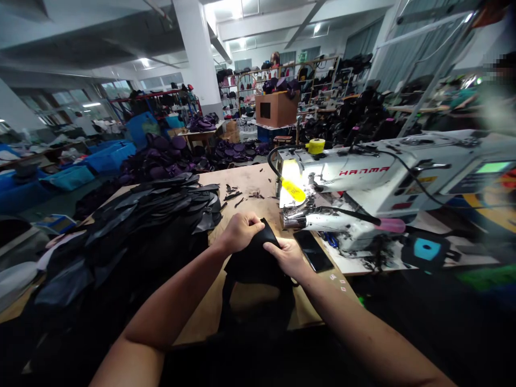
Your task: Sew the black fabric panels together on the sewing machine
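Note:
A black fabric piece is held up between both hands over the wooden table, its lower part hanging toward me with dark straps. My left hand pinches its upper left edge between thumb and fingers. On the right edge, my right hand grips it with the thumb on top and the fingers hidden behind. Just beyond the hands stands a white sewing machine with a lit needle area and a cylinder-shaped arm. A black phone lies right beside my right hand.
A large heap of black cut pieces covers the table's left side. Dark scraps lie on the tabletop. A black item with a blue patch sits at right. Purple bags and a cardboard box stand farther back.

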The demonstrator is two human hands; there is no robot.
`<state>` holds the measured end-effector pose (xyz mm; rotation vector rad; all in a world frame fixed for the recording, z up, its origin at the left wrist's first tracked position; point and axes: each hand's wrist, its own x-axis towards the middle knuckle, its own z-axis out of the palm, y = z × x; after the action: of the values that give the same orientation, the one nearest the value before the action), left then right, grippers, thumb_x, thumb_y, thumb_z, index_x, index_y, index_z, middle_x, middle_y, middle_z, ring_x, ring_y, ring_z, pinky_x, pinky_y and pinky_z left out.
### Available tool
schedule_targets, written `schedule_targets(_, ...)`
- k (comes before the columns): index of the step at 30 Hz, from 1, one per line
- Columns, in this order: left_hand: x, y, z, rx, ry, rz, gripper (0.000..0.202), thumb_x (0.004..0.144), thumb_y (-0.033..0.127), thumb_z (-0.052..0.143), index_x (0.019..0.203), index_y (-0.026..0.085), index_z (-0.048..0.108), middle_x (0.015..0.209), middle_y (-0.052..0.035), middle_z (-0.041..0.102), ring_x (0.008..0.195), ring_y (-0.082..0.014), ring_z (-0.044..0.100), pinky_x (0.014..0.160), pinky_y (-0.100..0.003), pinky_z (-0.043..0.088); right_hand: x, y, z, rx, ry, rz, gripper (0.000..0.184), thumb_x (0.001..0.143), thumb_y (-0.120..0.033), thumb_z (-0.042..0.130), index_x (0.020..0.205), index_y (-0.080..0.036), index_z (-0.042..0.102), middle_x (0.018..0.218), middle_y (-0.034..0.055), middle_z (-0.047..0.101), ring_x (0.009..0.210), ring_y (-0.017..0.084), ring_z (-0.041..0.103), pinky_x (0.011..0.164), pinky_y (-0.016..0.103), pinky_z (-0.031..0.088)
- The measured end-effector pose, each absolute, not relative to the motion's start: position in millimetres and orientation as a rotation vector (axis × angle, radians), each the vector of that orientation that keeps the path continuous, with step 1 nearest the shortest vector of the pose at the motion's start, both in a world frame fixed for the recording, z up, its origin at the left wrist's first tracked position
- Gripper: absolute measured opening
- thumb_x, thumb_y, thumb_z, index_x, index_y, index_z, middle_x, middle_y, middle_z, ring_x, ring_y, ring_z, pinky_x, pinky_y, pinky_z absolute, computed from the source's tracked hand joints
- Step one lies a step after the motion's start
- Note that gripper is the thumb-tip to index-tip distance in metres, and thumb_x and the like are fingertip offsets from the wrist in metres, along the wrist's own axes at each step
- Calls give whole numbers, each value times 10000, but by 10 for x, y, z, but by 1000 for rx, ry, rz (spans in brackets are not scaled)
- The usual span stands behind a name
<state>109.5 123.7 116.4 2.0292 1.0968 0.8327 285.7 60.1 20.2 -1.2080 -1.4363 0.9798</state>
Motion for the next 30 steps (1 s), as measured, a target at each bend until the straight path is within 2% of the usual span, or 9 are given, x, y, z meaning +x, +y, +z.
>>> schedule_targets(3, 1116, 1224, 1159, 1994, 1132, 889, 202, 817, 336, 673, 745, 151, 709, 730, 1, 707, 688, -136, 620, 628, -243, 434, 2875, 606, 248, -1194, -1479, 968, 482, 849, -638, 634, 681, -187, 629, 598, -5, 528, 576, 135, 441, 516, 259, 346)
schedule_targets(7, 1138, 1200, 1188, 1979, 1154, 891, 205, 823, 334, 660, 745, 148, 696, 719, 6, 694, 674, -129, 601, 609, -235, 429, 2907, 664, 347, -1118, -1479, 887, 411, 879, -598, 619, 888, -197, 706, 738, 12, 626, 661, 157, 524, 611, 270, 432)
schedule_targets(11, 1158, 1190, 1209, 1958, 1162, 885, 213, 816, 338, 665, 733, 144, 694, 700, 5, 682, 657, -126, 584, 587, -233, 413, 2907, 750, 375, -1138, -1480, 836, 434, 917, -578, 580, 752, -185, 662, 669, 1, 562, 629, 137, 475, 594, 261, 396)
schedule_targets(15, 1170, 1218, 1169, 1924, 1151, 929, 203, 806, 328, 678, 719, 145, 679, 698, -4, 679, 662, -131, 587, 590, -234, 419, 2868, 788, 349, -1137, -1424, 826, 431, 913, -563, 594, 700, -189, 614, 655, -10, 518, 625, 131, 445, 593, 261, 380)
schedule_targets(20, 1146, 1227, 1167, 1838, 1040, 897, 216, 828, 317, 667, 935, 145, 743, 795, -17, 727, 730, -153, 640, 653, -245, 462, 2848, 767, 336, -1140, -1390, 819, 411, 914, -542, 604, 691, -198, 595, 656, -16, 503, 629, 131, 444, 598, 259, 379)
schedule_targets(25, 1227, 1230, 1176, 1958, 1059, 800, 225, 856, 294, 600, 798, 155, 767, 800, -28, 750, 743, -165, 652, 661, -256, 454, 2934, 708, 311, -1180, -1402, 806, 411, 920, -538, 595, 687, -199, 583, 652, -15, 486, 627, 133, 434, 594, 265, 367)
schedule_targets(30, 1583, 1504, 874, 2052, 1060, 754, 194, 792, 233, 585, 725, 161, 752, 762, -37, 741, 737, -174, 639, 669, -273, 456, 3144, 767, 194, -1336, -1310, 790, 446, 865, -558, 626, 614, -207, 509, 618, -21, 452, 614, 137, 417, 585, 271, 355)
